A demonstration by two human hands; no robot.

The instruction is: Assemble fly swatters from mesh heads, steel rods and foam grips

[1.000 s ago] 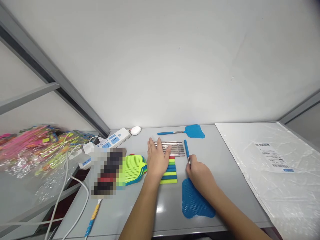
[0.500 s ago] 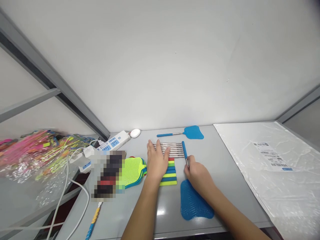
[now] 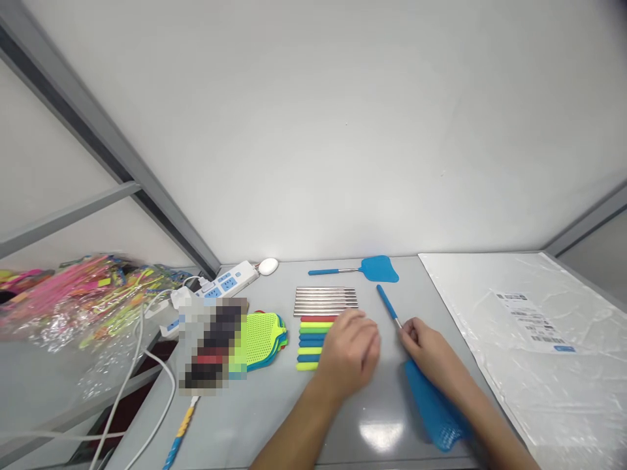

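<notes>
At right hand [image 3: 430, 347], seemingly meshed swatter [image 3: 430, 406]

Bright even light, glare on grey tabletop [image 3: 381, 434], wide-angle edge distortion

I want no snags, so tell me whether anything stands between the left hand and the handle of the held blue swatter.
Nothing visible does: only gray tabletop shows between the left hand and the handle of the blue swatter in the right hand.

Beyond the fingers [image 3: 415, 327] rises a plain white wall [image 3: 343, 143]; below them, a glossy grey surface [image 3: 274, 418] bears a bright reflection [image 3: 381, 434]; leftward slants a grey frame post [image 3: 73, 98].
</notes>
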